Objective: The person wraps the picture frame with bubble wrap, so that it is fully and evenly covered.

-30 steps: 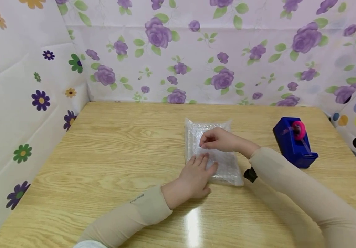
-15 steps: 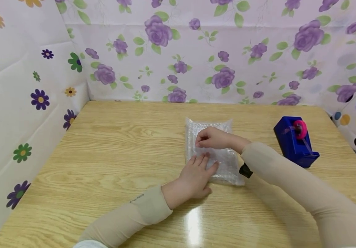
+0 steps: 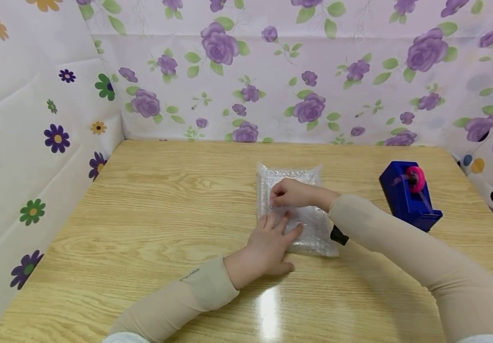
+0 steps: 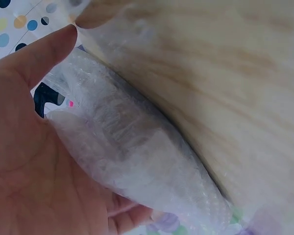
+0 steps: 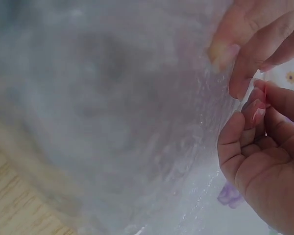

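A flat bubble wrap package (image 3: 311, 238) lies on the wooden table, just right of its middle. My left hand (image 3: 268, 245) rests on the package's lower left part with fingers spread. In the left wrist view, the left palm (image 4: 34, 161) faces the wrapped package (image 4: 137, 142). Over the middle of the package, my right hand (image 3: 295, 193) has its fingers curled and thumb and forefinger together. The right wrist view has this hand (image 5: 269, 156) pinching a thin clear strip that looks like tape, close to the left fingertips (image 5: 242, 78). Most of the strip is hidden.
Right of the package stands a blue tape dispenser (image 3: 407, 195) with a pink-cored roll, close to the right sleeve (image 3: 384, 238). Flower-patterned sheets (image 3: 186, 71) rise behind and at the sides of the table. A black wrist device (image 3: 338, 235) hangs below the right wrist.
My right hand has shifted left across the package, then slightly lower, with fingers still pinched. The left hand stays on the package, its fingers moving only slightly.
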The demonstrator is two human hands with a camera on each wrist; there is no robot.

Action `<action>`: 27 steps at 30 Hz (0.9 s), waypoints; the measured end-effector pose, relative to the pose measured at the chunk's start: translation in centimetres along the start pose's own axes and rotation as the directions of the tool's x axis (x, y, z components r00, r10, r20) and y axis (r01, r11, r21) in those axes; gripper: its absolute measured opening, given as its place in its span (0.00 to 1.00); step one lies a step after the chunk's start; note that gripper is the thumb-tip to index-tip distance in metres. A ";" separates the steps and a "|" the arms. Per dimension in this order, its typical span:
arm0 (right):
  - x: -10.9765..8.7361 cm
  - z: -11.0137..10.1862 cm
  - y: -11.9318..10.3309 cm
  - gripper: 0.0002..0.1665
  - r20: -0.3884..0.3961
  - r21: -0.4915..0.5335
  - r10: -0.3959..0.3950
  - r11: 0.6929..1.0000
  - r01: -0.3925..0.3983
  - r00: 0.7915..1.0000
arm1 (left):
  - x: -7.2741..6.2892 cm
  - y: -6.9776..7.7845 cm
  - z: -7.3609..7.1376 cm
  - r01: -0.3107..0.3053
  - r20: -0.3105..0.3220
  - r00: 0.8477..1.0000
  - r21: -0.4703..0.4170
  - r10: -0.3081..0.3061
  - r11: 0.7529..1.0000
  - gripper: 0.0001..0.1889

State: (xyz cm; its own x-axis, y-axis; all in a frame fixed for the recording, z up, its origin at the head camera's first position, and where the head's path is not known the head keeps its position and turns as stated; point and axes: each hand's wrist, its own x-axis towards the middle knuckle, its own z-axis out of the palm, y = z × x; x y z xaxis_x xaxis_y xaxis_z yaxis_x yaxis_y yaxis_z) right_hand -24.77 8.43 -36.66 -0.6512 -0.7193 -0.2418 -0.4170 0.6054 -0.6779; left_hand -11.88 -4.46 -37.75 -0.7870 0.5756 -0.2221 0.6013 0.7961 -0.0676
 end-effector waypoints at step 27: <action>0.5 1.2 -1.4 0.12 -0.146 -0.180 0.113 0.974 -0.138 0.983 | -0.1 -1.3 -0.2 0.020 0.113 0.994 -0.211 0.004 0.977 0.55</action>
State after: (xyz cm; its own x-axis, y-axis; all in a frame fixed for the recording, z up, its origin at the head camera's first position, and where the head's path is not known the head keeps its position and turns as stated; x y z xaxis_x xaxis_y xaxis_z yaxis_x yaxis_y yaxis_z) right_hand -23.73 6.79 -36.69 -0.7794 -0.5891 -0.2131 -0.4300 0.7505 -0.5019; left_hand -12.61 -5.57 -37.43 -0.7640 0.5538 -0.3312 0.5425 0.8291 0.1351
